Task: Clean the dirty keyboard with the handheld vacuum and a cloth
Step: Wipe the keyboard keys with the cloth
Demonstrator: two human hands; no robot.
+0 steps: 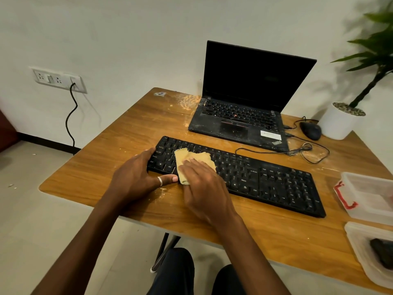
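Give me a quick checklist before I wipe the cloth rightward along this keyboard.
1. Keyboard steadied, left hand grips its left end: ok.
2. Cloth pressed on the keys under right hand: ok.
3. Keys to the right free of objects: ok.
4. Table by the front edge free of crumbs: not ok.
5. Cloth's underside clean: cannot tell.

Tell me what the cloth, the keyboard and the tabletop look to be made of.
Cloth: soft tan fabric, going by its limp folds. Keyboard: probably matte black plastic; dull keys with white legends. Tabletop: wood-grain finish, possibly laminate; streaked brown and smooth with a slight sheen.
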